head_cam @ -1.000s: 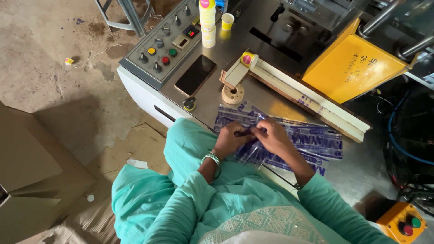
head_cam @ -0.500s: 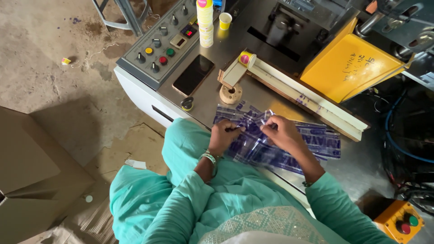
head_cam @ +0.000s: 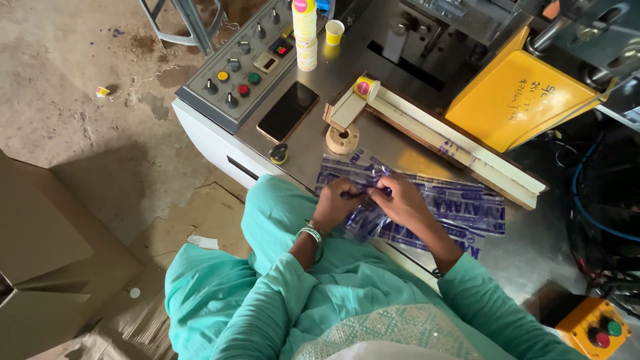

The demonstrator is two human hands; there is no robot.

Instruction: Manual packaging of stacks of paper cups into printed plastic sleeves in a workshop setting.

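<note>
My left hand (head_cam: 340, 203) and my right hand (head_cam: 403, 200) meet over a pile of clear plastic bags with blue print (head_cam: 460, 207) lying on the steel machine top (head_cam: 313, 143). Both hands pinch the top bag (head_cam: 365, 193) at its near-left end, fingers closed on the film. A bangle sits on my left wrist. I wear teal sleeves, and my lap in teal cloth is just below the table edge.
A dark phone (head_cam: 288, 110) lies by a grey control panel with coloured buttons (head_cam: 233, 73). A wooden sealing bar (head_cam: 440, 137), a yellow chute (head_cam: 517, 100), a stack of cups (head_cam: 305, 27), brown cardboard boxes (head_cam: 47, 260) at left and a yellow button box (head_cam: 593, 327) surround me.
My hands stayed on the top bag and shifted slightly, with my fingers working the film at its near end. The camera view moved a little.
</note>
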